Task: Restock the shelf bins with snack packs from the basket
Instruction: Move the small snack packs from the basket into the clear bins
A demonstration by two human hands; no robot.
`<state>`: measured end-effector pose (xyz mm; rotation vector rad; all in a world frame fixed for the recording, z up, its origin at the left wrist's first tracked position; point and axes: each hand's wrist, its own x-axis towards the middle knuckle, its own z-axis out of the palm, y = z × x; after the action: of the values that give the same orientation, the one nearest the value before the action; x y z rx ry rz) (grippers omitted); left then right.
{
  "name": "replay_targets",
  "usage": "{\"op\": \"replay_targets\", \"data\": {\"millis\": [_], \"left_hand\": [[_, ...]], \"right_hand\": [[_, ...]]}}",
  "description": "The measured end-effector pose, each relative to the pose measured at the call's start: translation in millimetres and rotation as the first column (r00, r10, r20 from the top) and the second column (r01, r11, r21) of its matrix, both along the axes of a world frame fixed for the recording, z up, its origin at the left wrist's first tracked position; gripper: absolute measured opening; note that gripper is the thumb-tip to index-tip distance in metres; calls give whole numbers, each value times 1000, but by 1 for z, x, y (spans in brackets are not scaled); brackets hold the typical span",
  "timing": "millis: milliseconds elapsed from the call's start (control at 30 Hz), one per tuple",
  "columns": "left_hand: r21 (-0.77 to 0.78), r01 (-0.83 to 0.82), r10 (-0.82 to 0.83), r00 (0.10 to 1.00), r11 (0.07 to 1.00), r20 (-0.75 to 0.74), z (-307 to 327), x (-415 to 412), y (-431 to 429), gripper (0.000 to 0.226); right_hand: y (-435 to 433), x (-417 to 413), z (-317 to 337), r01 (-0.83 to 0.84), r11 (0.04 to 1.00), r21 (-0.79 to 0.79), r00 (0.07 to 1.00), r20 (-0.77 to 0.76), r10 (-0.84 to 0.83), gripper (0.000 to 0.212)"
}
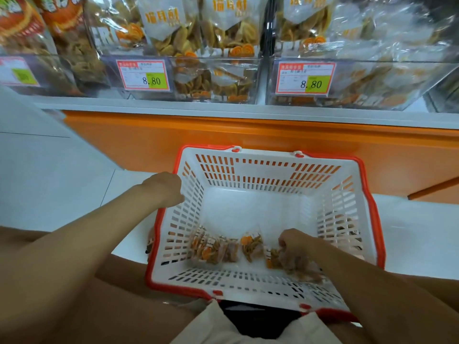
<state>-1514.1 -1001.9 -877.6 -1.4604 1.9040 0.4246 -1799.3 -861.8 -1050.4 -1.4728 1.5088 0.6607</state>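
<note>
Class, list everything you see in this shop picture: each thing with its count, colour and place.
shelf: one, white over orange panel, ahead
basket: one, white with red rim, below the shelf
snack packs: several, clear with orange and brown, basket's near end
shelf bins: at least three, clear, on the shelf
large snack bags: many, mostly clear with white labels, in the bins
price tags: three, white, red-bordered, on bin fronts
left hand: one, grips basket's left rim
right hand: one, fingers grip snack packs in basket
</note>
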Motion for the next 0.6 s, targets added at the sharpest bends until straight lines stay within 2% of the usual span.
{"op": "replay_targets", "data": {"millis": [233, 367, 433, 500, 600], "left_hand": [[15, -34, 35, 999, 999, -12, 6, -4, 2, 40], [-6, -46, 46, 998, 999, 38, 10, -9, 8, 38], [-8, -40, 41, 999, 999, 34, 15, -15, 11, 32], [8, -41, 41, 998, 999, -47, 25, -20, 12, 39], [121, -53, 93, 934, 991, -346, 42, -26, 12, 56]], "right_hand": [[-7, 2, 7, 134, 987, -84, 981, 149, -121, 27], [-18, 12, 29, 134, 985, -107, 964, 244, -105, 5], [-28, 22, 46, 127, 982, -138, 947, 310, -79, 8], [-42, 32, 71, 169, 970, -175, 920, 382, -91, 11], [-63, 41, 125, 327, 917, -229, 843, 509, -173, 20]]}}
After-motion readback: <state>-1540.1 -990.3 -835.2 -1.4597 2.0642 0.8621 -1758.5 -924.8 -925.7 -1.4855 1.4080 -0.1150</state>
